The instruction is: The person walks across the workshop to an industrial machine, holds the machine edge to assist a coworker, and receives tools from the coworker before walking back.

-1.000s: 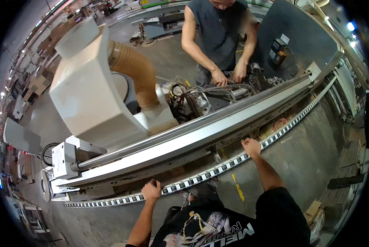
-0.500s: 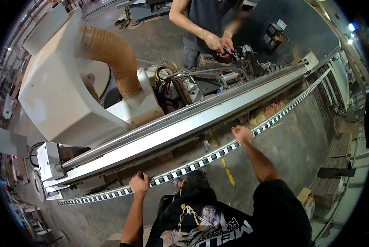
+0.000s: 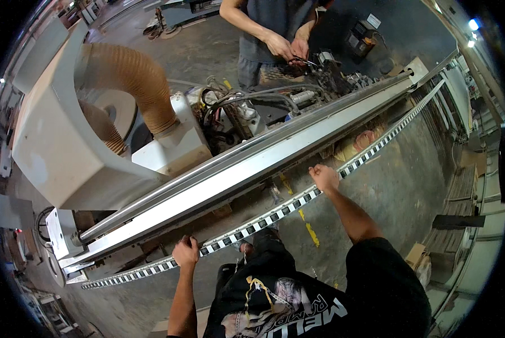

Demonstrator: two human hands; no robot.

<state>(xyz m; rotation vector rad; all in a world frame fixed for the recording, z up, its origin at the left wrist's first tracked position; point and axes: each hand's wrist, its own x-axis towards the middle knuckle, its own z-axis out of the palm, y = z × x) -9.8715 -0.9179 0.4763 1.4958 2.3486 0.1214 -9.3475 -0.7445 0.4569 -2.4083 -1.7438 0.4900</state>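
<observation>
A long, narrow strip with alternating white and dark blocks [image 3: 262, 224] runs slantwise in front of me, from low on the left to high on the right. My left hand [image 3: 185, 252] is closed round it left of my body, knuckles up. Farther along to the right, my right hand [image 3: 324, 178] grips the same strip with curled fingers. Just beyond the strip, roughly parallel to it, lies a long white machine beam [image 3: 230, 174] with a metal rod [image 3: 168, 183] along it. A gap separates strip and beam at my hands.
A big off-white machine hood [image 3: 55, 141] with a brown ribbed hose [image 3: 142, 84] stands at the left. Beyond the beam, a co-worker's hands [image 3: 289, 48] hold a small metal tool over machine parts [image 3: 342, 73]. Wooden boards [image 3: 452, 225] are stacked at the right.
The machine and hood sit farther left in the picture. Both my hands keep their grip on the strip and appear slightly shifted leftward. The co-worker's hands have moved a little over the parts.
</observation>
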